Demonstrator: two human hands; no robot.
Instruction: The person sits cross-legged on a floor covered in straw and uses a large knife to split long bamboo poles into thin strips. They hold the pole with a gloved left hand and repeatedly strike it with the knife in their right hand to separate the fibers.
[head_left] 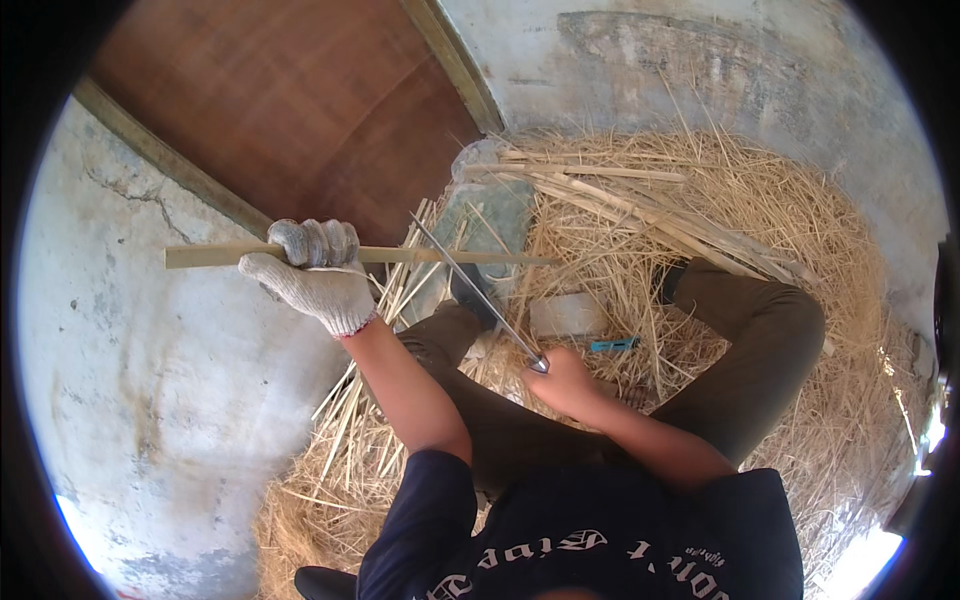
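White-gloved, grips a pale strip [210,256] in the left hand [318,280] with fully curled fingers, holding it roughly level in front. Clasps a long knife [475,283] in the bare, tightly curled right hand [568,385], slanting it across the strip; cannot tell if touching. Spreads both legs [750,340] over straw [810,225], with block [568,315] and blue tool [613,345] between.

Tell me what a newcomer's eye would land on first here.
First, the left hand in its pale knit glove, gripping a long pale strip left of centre. Next, the long, thin metal blade held in the bare right hand, slanting up and left across the strip in the view. Then the straw spread around the person's legs, with a small turquoise tool between the knees.
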